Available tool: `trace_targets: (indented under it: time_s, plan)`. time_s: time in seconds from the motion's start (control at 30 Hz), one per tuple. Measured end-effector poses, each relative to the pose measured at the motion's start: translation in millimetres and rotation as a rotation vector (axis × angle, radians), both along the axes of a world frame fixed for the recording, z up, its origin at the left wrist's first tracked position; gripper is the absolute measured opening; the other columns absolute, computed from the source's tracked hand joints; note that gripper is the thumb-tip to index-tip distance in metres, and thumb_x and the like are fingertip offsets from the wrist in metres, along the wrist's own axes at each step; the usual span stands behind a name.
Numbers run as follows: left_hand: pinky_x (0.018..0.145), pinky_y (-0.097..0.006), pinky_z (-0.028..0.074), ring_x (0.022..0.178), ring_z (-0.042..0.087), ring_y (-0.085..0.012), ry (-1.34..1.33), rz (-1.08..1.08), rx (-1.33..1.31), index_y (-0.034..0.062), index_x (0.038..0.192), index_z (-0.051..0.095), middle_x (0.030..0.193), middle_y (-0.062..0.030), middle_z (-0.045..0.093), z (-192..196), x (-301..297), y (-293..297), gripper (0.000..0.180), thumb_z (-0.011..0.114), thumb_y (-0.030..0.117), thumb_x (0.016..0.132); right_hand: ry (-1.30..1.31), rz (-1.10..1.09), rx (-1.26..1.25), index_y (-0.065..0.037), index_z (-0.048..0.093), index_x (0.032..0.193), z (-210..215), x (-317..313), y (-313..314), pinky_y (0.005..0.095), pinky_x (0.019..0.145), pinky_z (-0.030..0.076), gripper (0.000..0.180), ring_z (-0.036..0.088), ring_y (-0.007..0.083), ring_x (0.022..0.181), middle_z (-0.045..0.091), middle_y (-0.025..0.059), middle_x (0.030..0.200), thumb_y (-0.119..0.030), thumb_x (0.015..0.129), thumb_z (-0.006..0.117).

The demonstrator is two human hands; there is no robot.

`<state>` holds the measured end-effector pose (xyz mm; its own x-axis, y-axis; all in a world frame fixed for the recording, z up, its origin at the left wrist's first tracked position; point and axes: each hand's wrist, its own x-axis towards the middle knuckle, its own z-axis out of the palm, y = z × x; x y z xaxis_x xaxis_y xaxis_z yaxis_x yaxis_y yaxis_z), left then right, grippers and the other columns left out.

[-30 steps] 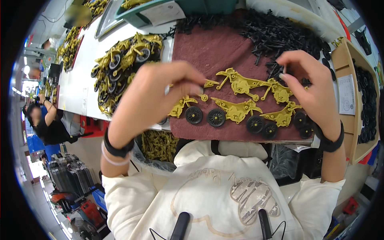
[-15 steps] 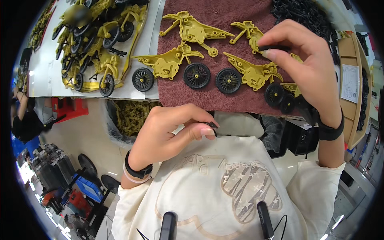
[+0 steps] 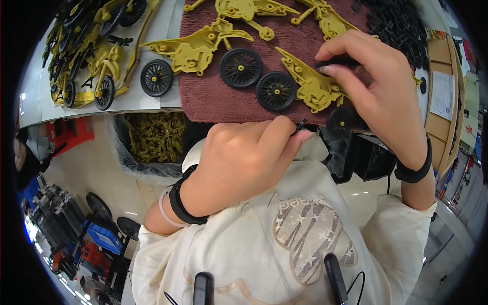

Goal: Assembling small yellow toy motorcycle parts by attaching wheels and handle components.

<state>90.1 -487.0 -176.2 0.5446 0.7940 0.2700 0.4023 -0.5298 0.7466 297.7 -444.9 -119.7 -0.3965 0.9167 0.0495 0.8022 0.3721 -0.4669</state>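
Observation:
My left hand (image 3: 244, 160) is closed in a pinch on a small black plastic part (image 3: 301, 124), just off the near edge of the maroon towel (image 3: 203, 104). Above the towel's right side, my right hand (image 3: 381, 84) pinches a slender black plastic part (image 3: 335, 63) between thumb and forefinger. Under its fingertips lies a yellow toy motorcycle body half (image 3: 315, 89), with a black spoked wheel (image 3: 276, 91) against its left side. Farther left are a second body half (image 3: 195, 51) and two more wheels, one of them this larger wheel (image 3: 241, 68). Another yellow half (image 3: 330, 21) lies beyond my right fingers.
Yellow motorcycles with black wheels (image 3: 104, 84) are heaped at the table's left. Small black parts (image 3: 396, 30) are piled at the back right, beside a cardboard box (image 3: 439, 76). Below the table edge stands a lined bin of yellow parts (image 3: 155, 137).
My left hand has moved right and up to the towel's edge, still pinching its black part. My right hand keeps its grip, slightly lower over the nearby body half. The whole view has shifted.

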Motion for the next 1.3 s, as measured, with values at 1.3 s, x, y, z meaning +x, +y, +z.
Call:
trace_targets:
  time_s: [1.3]
  plan:
    - [0.042, -0.035, 0.039, 0.044, 0.054, -0.0239, 0.46, -0.008, 0.08, 0.0045, 0.075, 0.056, 0.055, -0.005, 0.053, 25.1, 37.2, 3.0, 0.014, 0.07, 0.007, 0.078, 0.008, 0.202, -0.662, 0.006, 0.061, 0.078, 44.2, 12.1, 56.0, 0.0321, 0.056, 0.047, 0.021, 0.061, 0.023, 0.058, 0.062, 0.0145, 0.066, -0.005, 0.074, 0.078]
